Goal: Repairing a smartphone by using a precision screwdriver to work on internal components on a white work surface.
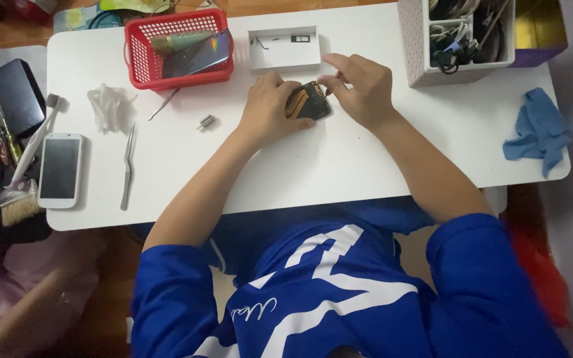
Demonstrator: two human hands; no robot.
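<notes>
Near the upper middle of the frame, on the white counter (pixel 339 159): small dark opened phone (pixel 308 101) with orange and black insides showing. Left hand (pixel 270 109) laid over the phone's left side, fingers curled down on it, holding it flat. Right hand (pixel 359 89) at the phone's upper right corner, thumb and finger pinched shut on a tiny part there, too small to tell what. Just above the hands, shallow white box (pixel 284 49). Upper left, red basket (pixel 179 48) with a dark shiny phone leaning inside. Left of the hands, small grey part (pixel 206 122), then metal tweezers (pixel 127 166), then a white wad (pixel 109 106). Far left, white phone (pixel 60 170). Far right, crumpled blue cloth (pixel 538 129). Upper right, white bin (pixel 455 40) full of cables.
</notes>
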